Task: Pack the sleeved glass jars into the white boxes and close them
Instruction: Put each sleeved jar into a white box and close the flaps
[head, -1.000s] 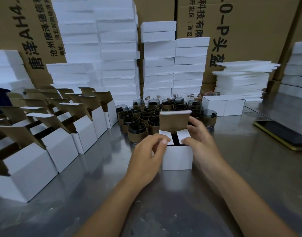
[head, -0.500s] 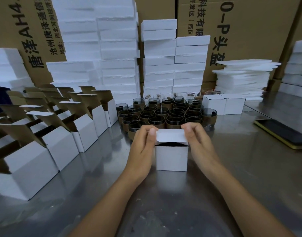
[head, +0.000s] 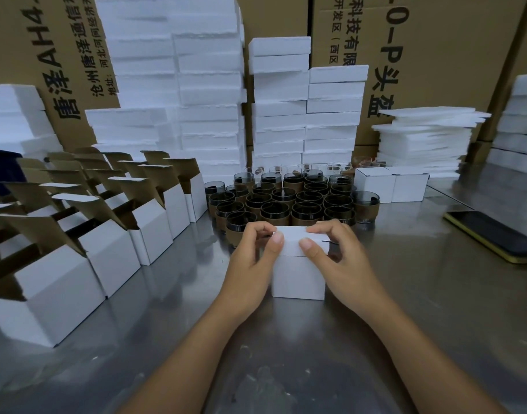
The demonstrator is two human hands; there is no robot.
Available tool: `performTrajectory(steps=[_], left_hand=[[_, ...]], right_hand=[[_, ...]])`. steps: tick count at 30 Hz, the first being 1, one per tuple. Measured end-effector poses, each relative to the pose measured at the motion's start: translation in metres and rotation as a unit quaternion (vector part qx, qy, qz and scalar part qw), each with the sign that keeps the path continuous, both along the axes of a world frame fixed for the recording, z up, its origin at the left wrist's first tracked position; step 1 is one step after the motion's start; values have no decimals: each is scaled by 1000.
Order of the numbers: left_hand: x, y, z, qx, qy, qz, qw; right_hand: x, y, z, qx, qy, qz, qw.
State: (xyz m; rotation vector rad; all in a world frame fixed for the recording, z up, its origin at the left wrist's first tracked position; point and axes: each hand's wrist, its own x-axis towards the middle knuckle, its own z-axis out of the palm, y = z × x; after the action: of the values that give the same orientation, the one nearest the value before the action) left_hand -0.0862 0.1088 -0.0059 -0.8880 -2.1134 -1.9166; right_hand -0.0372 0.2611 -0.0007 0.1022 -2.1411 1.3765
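Two-handed grip | left hand (head: 251, 265), right hand (head: 341, 259) — fingers (head: 276, 241) curled round white box (head: 298, 279) top | lid (head: 296, 236) down, plain white card.

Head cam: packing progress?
Done: two closed boxes stand at the back right. In hand: left hand and right hand grip the box in front, lid folded down, apparently being tucked. Left: a cluster of sleeved jars and rows of open boxes on the left.

The person's left hand (head: 251, 264), left of the small white cardboard box (head: 298, 277), and right hand (head: 343, 261), right of it, are bare, with short, rounded thumbnails. Each runs into a slim, bare forearm.
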Motion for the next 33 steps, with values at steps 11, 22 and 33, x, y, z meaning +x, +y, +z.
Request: performTrajectory(steps=[11, 22, 33], left_hand=[[-2, -3, -2, -6, 2, 0, 1000], [-1, 0, -2, -6, -82, -69, 994], [13, -2, 0, -98, -63, -111, 987]], right_hand=[[3, 0, 2, -4, -3, -8, 1000], [3, -3, 0, 73, 72, -56, 993], [46, 13, 21, 358, -99, -224, 901]])
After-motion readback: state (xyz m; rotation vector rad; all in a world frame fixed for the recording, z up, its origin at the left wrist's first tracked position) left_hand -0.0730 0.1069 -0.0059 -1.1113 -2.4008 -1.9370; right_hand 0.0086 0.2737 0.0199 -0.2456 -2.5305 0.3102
